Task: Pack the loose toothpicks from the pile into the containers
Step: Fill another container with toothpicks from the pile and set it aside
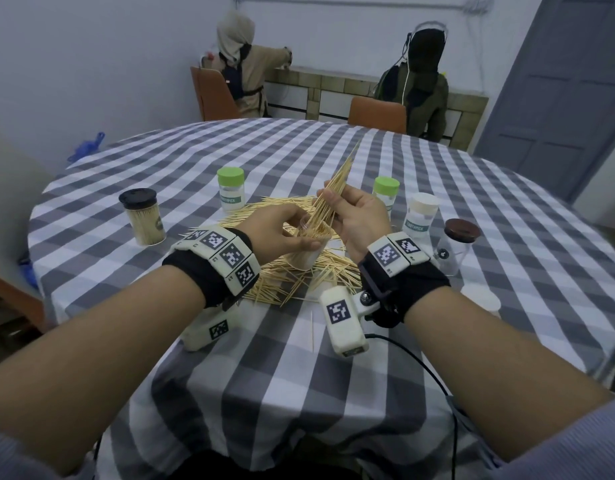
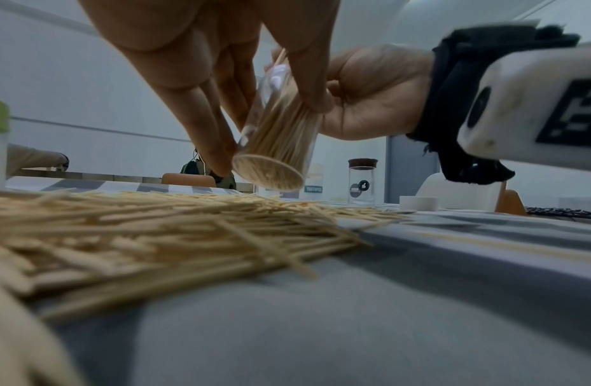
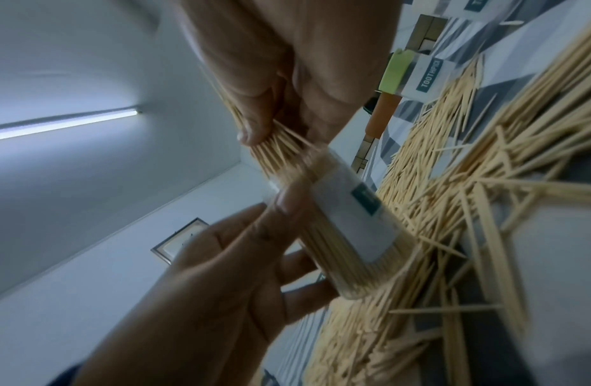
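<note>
Two hands over checked counter [image 1: 333, 358], above loose toothpick pile [image 1: 299, 282]. Left hand [image 1: 281, 226] curled round tilted clear container [image 1: 304, 254], nearly full. Right hand [image 1: 358, 220] pinching toothpick bundle [image 1: 333, 188], lower ends in container mouth.

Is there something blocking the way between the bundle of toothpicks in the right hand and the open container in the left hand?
Nothing visible does. The right hand pinches the bundle of toothpicks, whose lower ends already enter the open mouth of the container that the left hand holds tilted above the pile.
</note>
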